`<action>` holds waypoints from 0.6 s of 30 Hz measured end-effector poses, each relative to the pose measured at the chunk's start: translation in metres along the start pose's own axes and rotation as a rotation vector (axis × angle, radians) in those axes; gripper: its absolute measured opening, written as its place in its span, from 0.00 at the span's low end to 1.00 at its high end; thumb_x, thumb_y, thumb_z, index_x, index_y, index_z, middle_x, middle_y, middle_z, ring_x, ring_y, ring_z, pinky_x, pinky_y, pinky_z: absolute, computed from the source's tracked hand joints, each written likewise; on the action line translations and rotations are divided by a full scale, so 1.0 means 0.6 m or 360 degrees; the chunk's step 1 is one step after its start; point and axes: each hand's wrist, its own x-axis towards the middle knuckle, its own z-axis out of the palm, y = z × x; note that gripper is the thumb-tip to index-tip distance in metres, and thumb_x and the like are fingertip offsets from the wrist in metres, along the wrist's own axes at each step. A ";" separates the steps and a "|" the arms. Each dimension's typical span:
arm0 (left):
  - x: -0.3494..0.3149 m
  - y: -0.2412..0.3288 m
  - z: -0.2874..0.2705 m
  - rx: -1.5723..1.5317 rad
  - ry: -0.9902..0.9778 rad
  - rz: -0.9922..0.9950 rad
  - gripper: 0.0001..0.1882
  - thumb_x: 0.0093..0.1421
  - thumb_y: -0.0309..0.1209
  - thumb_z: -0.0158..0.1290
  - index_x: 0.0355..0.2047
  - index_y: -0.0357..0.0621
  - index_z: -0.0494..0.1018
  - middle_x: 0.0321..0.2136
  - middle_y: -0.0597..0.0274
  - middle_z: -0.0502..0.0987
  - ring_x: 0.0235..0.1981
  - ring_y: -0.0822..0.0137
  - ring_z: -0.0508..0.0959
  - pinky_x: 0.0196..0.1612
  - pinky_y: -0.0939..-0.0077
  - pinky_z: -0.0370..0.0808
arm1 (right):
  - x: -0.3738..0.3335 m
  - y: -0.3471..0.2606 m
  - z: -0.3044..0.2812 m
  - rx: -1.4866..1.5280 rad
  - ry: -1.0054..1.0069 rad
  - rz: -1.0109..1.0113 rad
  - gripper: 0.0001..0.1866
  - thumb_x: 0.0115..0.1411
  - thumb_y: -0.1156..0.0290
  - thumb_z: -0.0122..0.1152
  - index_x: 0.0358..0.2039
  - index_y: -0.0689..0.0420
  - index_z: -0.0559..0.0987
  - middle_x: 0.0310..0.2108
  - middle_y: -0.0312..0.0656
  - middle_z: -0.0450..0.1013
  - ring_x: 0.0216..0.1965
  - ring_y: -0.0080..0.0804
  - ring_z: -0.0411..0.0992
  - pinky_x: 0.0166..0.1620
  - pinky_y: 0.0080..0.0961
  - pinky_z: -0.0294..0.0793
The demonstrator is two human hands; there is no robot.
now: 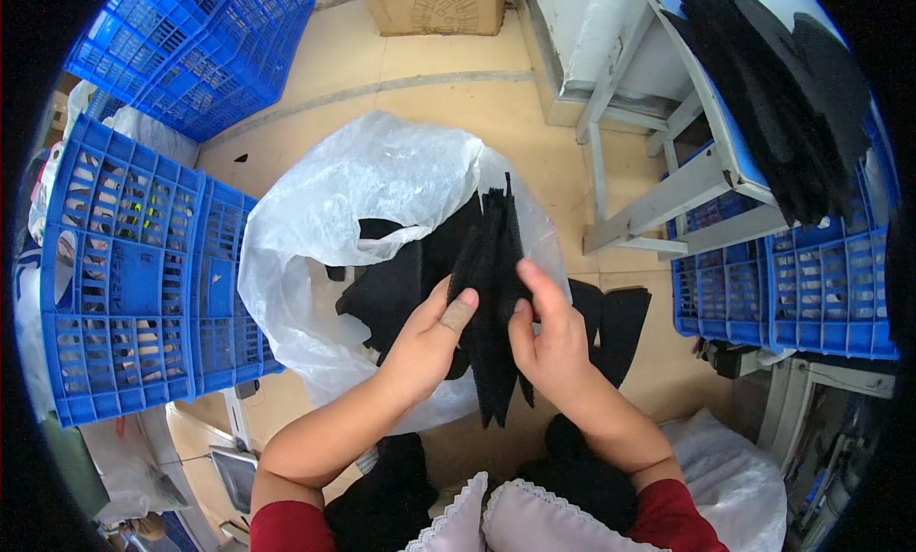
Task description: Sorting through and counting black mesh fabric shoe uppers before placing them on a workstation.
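Upright between my hands is a stack of thin black fabric pieces [491, 309], its layers fanned at the top and bottom ends. My left hand [429, 342] is closed on the stack's left side, thumb on top, with a tan wrap round the thumb. At the right edge, my right hand [553, 342] has its thumb and forefinger against the outer layers, other fingers curled. Below them, a large translucent white plastic bag [372, 170] lies open on the floor, with more black pieces [391, 290] inside. Other black pieces [625, 328] lie at the bag's right.
Blue plastic crates [196, 275] stand along the left, with more stacked [215, 61] behind. A cardboard box [439, 6] is at the far side. On the right, a grey-white stool [687, 194] carries a heap of black pieces [773, 104], near another blue crate [782, 294].
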 end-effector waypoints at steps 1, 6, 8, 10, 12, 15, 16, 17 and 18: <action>0.000 -0.006 -0.001 0.0025 0.0026 0.0028 0.23 0.67 0.37 0.40 0.57 0.36 0.59 0.50 0.60 0.68 0.52 0.71 0.65 0.57 0.78 0.59 | 0.004 0.000 -0.006 -0.0187 -0.0061 -0.0156 0.21 0.51 0.80 0.55 0.48 0.58 0.71 0.45 0.60 0.68 0.37 0.50 0.75 0.40 0.30 0.74; 0.002 -0.002 -0.008 0.0058 -0.0044 0.0035 0.23 0.66 0.37 0.42 0.57 0.36 0.59 0.50 0.60 0.67 0.52 0.71 0.65 0.57 0.77 0.59 | 0.006 -0.007 -0.011 0.0061 -0.0193 0.0095 0.11 0.47 0.73 0.65 0.34 0.57 0.78 0.45 0.60 0.68 0.40 0.50 0.73 0.42 0.32 0.73; 0.004 -0.003 -0.010 0.0046 -0.0059 0.0029 0.24 0.66 0.37 0.43 0.57 0.36 0.58 0.50 0.60 0.67 0.52 0.70 0.65 0.57 0.76 0.59 | 0.014 -0.019 -0.015 0.0109 -0.0210 0.0149 0.12 0.45 0.71 0.68 0.31 0.57 0.78 0.45 0.60 0.68 0.40 0.50 0.73 0.42 0.32 0.73; 0.004 -0.003 -0.008 0.0148 -0.0028 0.0093 0.20 0.65 0.34 0.43 0.55 0.37 0.62 0.50 0.59 0.69 0.50 0.68 0.68 0.55 0.72 0.64 | 0.019 -0.029 -0.022 0.0141 -0.0311 0.0307 0.14 0.42 0.68 0.71 0.29 0.57 0.78 0.45 0.59 0.69 0.43 0.51 0.72 0.45 0.33 0.71; 0.005 -0.004 -0.009 0.0166 -0.0037 0.0117 0.20 0.65 0.34 0.43 0.55 0.37 0.62 0.50 0.59 0.69 0.50 0.69 0.68 0.55 0.72 0.64 | 0.018 -0.025 -0.019 0.0176 -0.0314 0.0277 0.13 0.42 0.69 0.70 0.29 0.58 0.78 0.45 0.59 0.69 0.43 0.51 0.72 0.45 0.33 0.71; 0.007 -0.002 -0.013 0.0156 -0.0062 0.0103 0.20 0.65 0.34 0.44 0.55 0.37 0.63 0.49 0.60 0.70 0.50 0.69 0.68 0.55 0.73 0.64 | 0.019 -0.021 -0.019 0.0234 -0.0341 0.0288 0.11 0.44 0.70 0.69 0.28 0.59 0.78 0.45 0.59 0.69 0.43 0.50 0.72 0.45 0.32 0.71; 0.007 0.001 -0.014 0.0131 -0.0080 0.0074 0.20 0.65 0.34 0.44 0.54 0.37 0.63 0.49 0.60 0.70 0.50 0.69 0.68 0.55 0.73 0.64 | 0.020 -0.021 -0.020 0.0256 -0.0363 0.0319 0.10 0.44 0.71 0.68 0.27 0.59 0.78 0.45 0.59 0.69 0.43 0.49 0.72 0.45 0.32 0.71; 0.006 0.001 -0.013 0.0129 -0.0078 0.0074 0.20 0.65 0.34 0.44 0.54 0.37 0.63 0.49 0.60 0.70 0.50 0.69 0.68 0.55 0.73 0.64 | 0.017 -0.017 -0.020 0.0256 -0.0365 0.0319 0.10 0.44 0.71 0.68 0.27 0.59 0.78 0.45 0.59 0.69 0.43 0.49 0.72 0.45 0.32 0.71; 0.006 0.002 -0.013 0.0123 -0.0066 0.0049 0.21 0.65 0.34 0.44 0.55 0.36 0.62 0.48 0.61 0.69 0.49 0.71 0.67 0.54 0.75 0.63 | 0.013 -0.009 -0.017 0.0271 -0.0354 0.0337 0.09 0.45 0.73 0.67 0.28 0.59 0.77 0.44 0.58 0.69 0.42 0.47 0.72 0.45 0.31 0.71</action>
